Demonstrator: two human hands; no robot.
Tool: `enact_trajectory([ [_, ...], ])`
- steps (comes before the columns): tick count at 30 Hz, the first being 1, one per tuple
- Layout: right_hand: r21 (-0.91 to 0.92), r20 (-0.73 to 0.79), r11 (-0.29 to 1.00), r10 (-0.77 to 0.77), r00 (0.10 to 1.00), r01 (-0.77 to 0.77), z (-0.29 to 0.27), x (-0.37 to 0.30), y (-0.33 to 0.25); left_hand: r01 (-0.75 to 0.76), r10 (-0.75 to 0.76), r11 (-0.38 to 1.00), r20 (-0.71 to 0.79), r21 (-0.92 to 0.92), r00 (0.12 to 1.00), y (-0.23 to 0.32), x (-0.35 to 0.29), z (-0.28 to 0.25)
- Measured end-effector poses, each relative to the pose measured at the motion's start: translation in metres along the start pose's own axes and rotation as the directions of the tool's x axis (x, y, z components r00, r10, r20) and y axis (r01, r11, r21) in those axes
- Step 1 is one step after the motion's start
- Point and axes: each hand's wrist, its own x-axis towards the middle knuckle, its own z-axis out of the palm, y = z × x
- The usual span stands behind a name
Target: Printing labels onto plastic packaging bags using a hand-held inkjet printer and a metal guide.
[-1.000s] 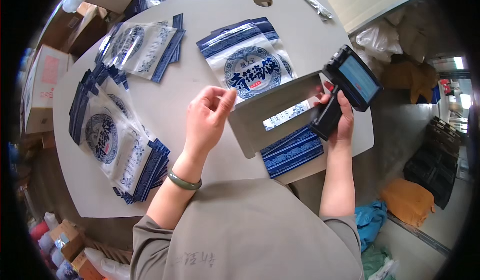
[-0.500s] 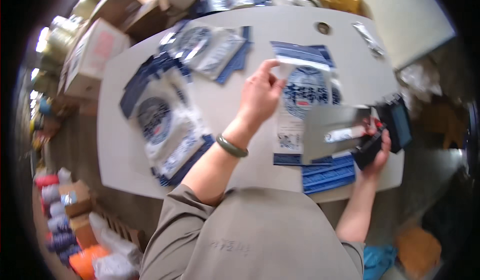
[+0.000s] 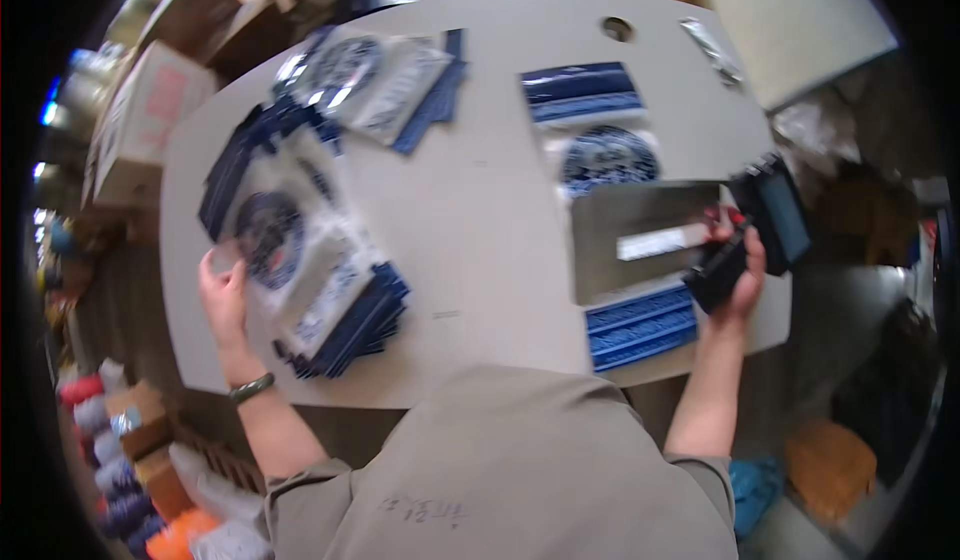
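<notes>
My right hand [image 3: 742, 290] grips a black handheld device [image 3: 770, 215] with a screen, perhaps a handheld printer. A flat grey plate [image 3: 605, 260] reaches left from it over a stack of flat white-and-blue printed plastic bags [image 3: 610, 155]. The plate hides the middle of the top bag, and blue bag ends [image 3: 640, 335] show below it. My left hand [image 3: 224, 295] is at the left edge of a fanned pile of similar bags [image 3: 270, 240]. Its thumb and forefinger look apart, close to the pile's edge; blur obscures any contact.
More such bags [image 3: 385, 85] lie at the table's far left. A round hole [image 3: 617, 29] and a small clear packet [image 3: 710, 52] are at the far right of the white table [image 3: 470, 230]. Cardboard boxes [image 3: 150, 110] stand beyond the left edge.
My left hand has moved from the right stack across to the left pile. The bag on top of the right stack is gone from there. My right hand still holds the device.
</notes>
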Motion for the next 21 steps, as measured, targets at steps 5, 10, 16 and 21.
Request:
enact_trajectory([
  [5, -0.240, -0.097, 0.971, -0.024, 0.995, 0.000, 0.014, -0.004, 0.005, -0.320, 0.298, 0.942, -0.184, -0.102, 0.937, 0.139, -0.054, 0.033],
  [10, -0.447, -0.076, 0.893, -0.098, 0.992, 0.054, 0.023, 0.000, 0.009, -0.162, 0.516, 0.813, 0.561, -0.560, 0.647, 0.246, -0.147, 0.130],
  [16, -0.515, -0.068, 0.852, -0.148, 0.987, 0.092, 0.029, -0.005, -0.001, -0.424, 0.541, 0.841, 0.526, -0.336, 0.656, 0.253, -0.162, 0.161],
  [21, -0.613, -0.016, 0.771, -0.232, 0.973, 0.173, 0.030, -0.012, -0.015, -0.539, 0.607, 0.794, 0.417, -0.281, 0.676, 0.255, -0.167, 0.162],
])
